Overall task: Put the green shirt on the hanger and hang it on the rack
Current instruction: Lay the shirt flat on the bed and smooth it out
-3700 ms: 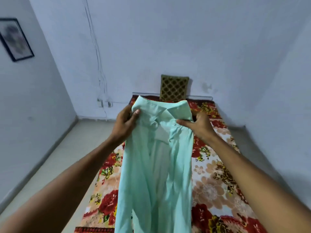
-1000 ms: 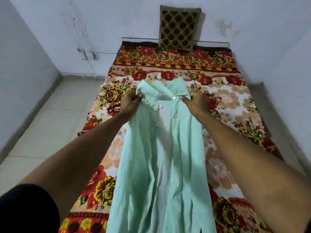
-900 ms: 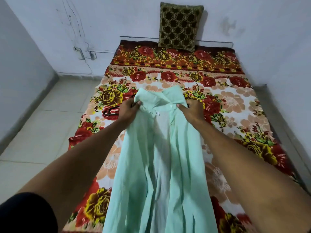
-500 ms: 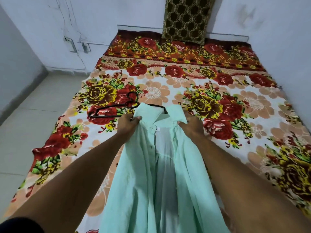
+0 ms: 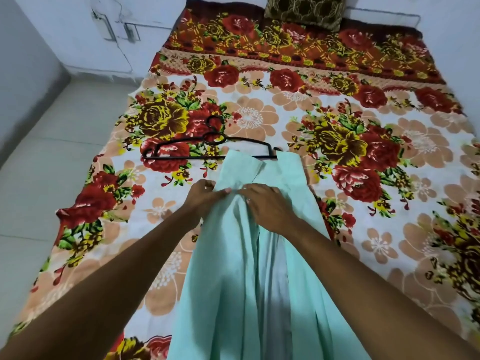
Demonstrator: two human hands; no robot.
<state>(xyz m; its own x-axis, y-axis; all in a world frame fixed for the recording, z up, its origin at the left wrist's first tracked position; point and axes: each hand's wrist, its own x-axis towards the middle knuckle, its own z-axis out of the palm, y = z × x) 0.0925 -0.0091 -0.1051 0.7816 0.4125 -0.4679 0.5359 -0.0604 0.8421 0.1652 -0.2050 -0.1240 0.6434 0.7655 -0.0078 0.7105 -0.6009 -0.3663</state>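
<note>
Pinching the green shirt [image 5: 249,276] near its collar, left hand [image 5: 201,197] and right hand [image 5: 267,206].

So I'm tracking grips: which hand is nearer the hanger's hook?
The left hand, pinching the green shirt below the collar; the hanger has its hook on that side, while the right hand is farther.

Lighting was even and diffuse, with a cool cast on the white walls [image 5: 65,35]. Shadows were soft beneath the forearms. Wide-angle distortion bowed the bed [image 5: 363,229] at the frame edges. The socket plates [image 5: 130,32] and pillow [image 5: 304,9] appeared slightly motion-blurred.
</note>
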